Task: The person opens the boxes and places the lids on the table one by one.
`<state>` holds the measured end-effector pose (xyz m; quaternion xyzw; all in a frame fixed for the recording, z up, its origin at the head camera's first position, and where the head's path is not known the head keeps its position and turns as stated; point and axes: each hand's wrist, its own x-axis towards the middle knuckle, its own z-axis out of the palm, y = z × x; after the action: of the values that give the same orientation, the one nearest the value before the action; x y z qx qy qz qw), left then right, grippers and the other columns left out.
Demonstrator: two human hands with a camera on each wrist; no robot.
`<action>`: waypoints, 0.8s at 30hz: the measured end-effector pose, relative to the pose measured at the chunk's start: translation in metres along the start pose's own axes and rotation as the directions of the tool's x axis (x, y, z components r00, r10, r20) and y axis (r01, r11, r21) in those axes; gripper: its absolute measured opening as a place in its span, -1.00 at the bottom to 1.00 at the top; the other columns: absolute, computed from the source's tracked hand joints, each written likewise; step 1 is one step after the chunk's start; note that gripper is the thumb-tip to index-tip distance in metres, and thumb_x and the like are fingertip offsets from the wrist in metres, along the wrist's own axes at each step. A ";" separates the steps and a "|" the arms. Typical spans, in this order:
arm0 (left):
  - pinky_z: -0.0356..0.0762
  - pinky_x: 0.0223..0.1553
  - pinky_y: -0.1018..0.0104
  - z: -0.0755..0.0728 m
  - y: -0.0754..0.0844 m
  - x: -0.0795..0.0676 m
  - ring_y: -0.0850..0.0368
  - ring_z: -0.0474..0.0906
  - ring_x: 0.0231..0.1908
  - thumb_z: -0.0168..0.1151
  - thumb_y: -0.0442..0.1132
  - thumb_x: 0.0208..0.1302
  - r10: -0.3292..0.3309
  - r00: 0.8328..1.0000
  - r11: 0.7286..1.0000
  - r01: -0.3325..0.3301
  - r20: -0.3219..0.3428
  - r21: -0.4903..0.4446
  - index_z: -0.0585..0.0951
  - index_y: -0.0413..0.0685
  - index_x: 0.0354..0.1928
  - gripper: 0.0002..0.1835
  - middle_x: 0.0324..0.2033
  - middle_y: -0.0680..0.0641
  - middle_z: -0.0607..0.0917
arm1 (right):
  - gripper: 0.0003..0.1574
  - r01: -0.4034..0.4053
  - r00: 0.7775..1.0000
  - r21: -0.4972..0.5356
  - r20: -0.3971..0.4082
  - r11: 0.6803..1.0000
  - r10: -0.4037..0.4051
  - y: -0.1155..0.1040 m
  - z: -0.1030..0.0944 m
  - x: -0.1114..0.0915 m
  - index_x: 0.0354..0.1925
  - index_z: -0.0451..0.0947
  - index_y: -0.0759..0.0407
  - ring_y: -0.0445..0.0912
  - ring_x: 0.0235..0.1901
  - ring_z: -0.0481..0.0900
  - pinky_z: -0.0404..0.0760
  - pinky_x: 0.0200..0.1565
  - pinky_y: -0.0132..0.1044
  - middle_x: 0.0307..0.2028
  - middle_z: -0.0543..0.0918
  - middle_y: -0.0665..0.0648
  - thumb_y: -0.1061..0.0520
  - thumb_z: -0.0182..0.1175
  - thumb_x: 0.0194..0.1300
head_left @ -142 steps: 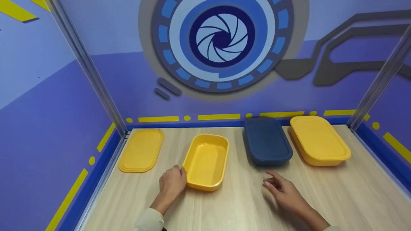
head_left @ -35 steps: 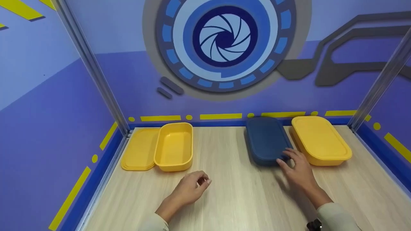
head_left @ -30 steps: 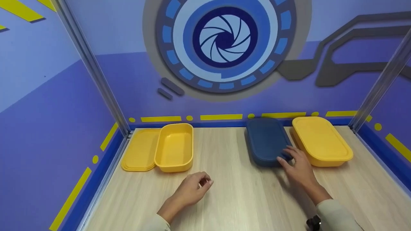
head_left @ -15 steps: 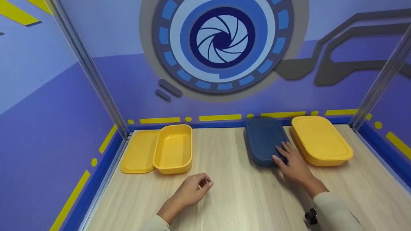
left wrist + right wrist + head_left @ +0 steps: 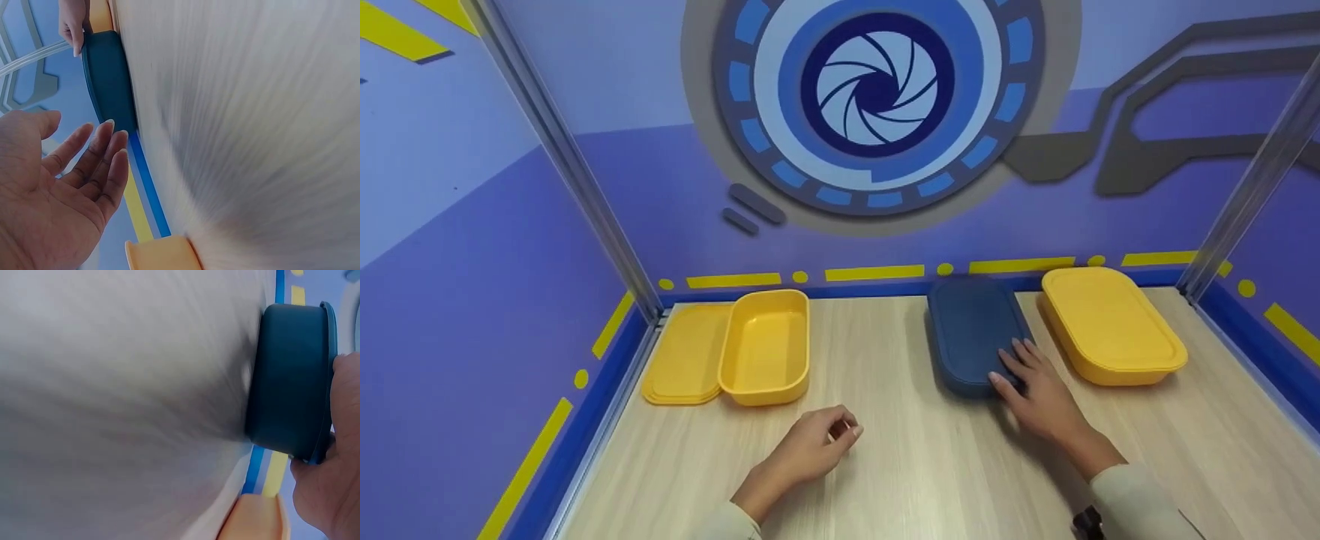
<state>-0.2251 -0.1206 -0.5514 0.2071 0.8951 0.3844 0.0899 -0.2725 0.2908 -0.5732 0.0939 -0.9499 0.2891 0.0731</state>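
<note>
A dark blue lidded food container [image 5: 979, 330] sits toward the back right of the table. My right hand [image 5: 1039, 394] grips its near right corner, with the thumb at the front edge and fingers over the right side. In the right wrist view the blue container [image 5: 289, 377] shows its short end, with my hand at the lid rim. My left hand [image 5: 810, 446] hovers over the middle front, fingers loosely bent and holding nothing. Beyond it stands an uncovered yellow container [image 5: 765, 349], its inside bare. Its near end overlaps a flat yellow lid [image 5: 686, 356] lying to the left.
A yellow lidded container [image 5: 1114, 326] stands right of the blue one, with a narrow gap between. The wooden table [image 5: 900, 480] is bounded by printed panels, the back wall [image 5: 877, 247] close behind the containers, and metal posts [image 5: 562, 157] at the corners.
Earlier, the left hand moved the open yellow container left against the lid and let go. The right hand came to the blue container, which has just shifted slightly left and nearer.
</note>
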 end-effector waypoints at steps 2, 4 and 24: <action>0.56 -0.16 0.42 0.000 0.000 -0.001 0.35 0.59 -0.24 0.15 0.08 0.62 0.003 1.000 1.000 -0.003 0.008 0.001 0.70 0.16 -0.05 -0.75 -0.26 0.16 0.72 | -0.05 -0.006 1.000 -0.004 0.000 1.000 0.006 -0.005 0.003 -0.007 0.58 0.35 0.19 0.37 0.70 -0.02 0.06 0.57 0.44 0.67 0.18 0.35 -0.41 0.08 0.58; 0.56 -0.15 0.42 0.000 0.000 -0.001 0.36 0.59 -0.24 0.15 0.09 0.62 -0.003 1.000 1.000 0.003 0.015 0.003 0.70 0.16 -0.05 -0.75 -0.26 0.17 0.72 | -0.05 -0.007 1.000 -0.012 -0.003 1.000 0.007 -0.010 0.005 -0.014 0.58 0.36 0.19 0.36 0.69 -0.01 0.08 0.57 0.44 0.67 0.19 0.34 -0.42 0.08 0.58; 0.55 -0.17 0.42 0.014 0.012 0.000 0.39 0.54 -0.28 0.19 0.09 0.60 0.021 0.999 0.999 -0.022 0.030 0.042 0.71 0.14 -0.06 -0.75 -0.28 0.19 0.69 | -0.13 0.016 1.000 -0.036 -0.018 0.999 -0.016 -0.059 0.015 -0.082 0.47 0.53 0.11 0.27 0.64 0.21 0.33 0.49 0.38 0.59 0.39 0.26 -0.40 0.23 0.49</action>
<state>-0.2173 -0.1039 -0.5527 0.2241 0.8994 0.3632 0.0945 -0.1811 0.2453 -0.5697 0.0975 -0.9535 0.2721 0.0857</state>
